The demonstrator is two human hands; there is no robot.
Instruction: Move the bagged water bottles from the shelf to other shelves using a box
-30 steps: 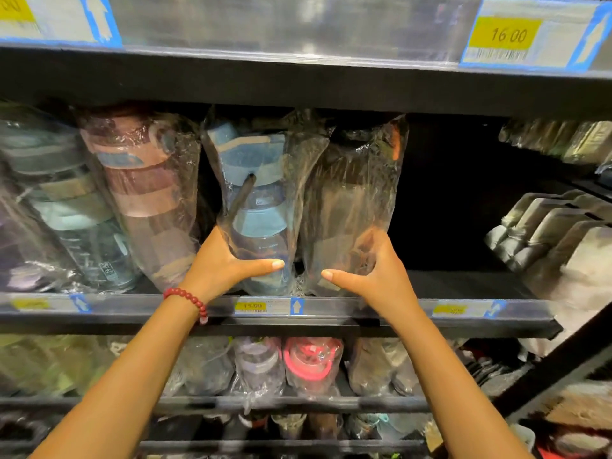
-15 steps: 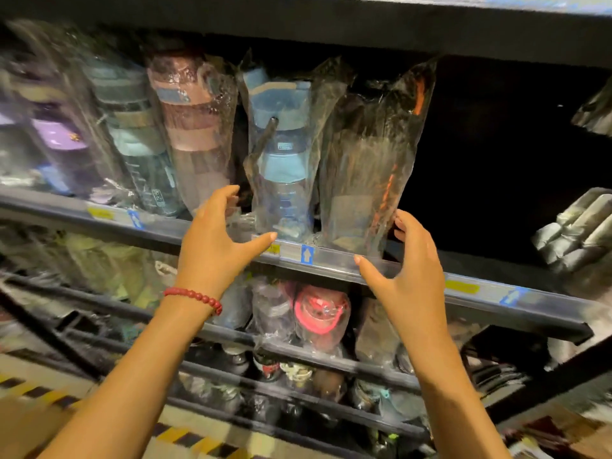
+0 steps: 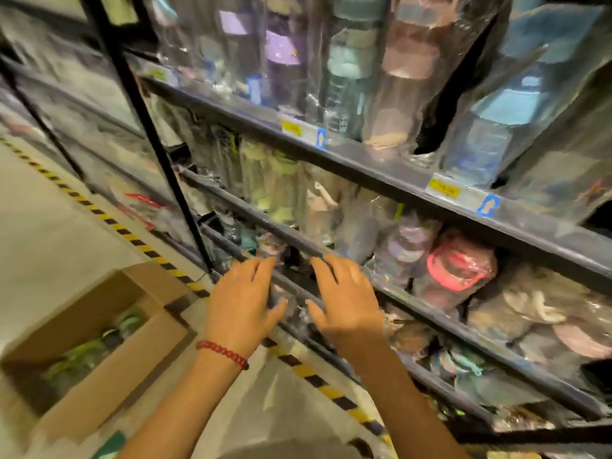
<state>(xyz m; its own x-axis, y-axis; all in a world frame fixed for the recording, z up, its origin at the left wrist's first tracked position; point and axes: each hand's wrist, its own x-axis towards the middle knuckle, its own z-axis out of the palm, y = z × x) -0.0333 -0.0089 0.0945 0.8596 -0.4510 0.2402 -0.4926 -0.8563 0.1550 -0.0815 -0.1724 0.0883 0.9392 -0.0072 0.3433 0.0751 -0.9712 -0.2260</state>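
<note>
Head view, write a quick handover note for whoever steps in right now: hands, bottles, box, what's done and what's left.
Left hand: open, holding nothing, in front of the lower shelves.
Right hand: open, empty, beside it.
Bagged bottles stand along the upper shelf; more lie on the lower shelves.
Box: on the floor to the left, open, with a few greenish bagged items inside.
Done: some items boxed, it seems.
Left: most bottles are not yet moved; the picture is blurred, so check details.

glossy clear plastic bags (image 3: 407, 71) above dark metal shelf rail (image 3: 381, 170); matt brown cardboard box (image 3: 99, 346) below it.
</note>
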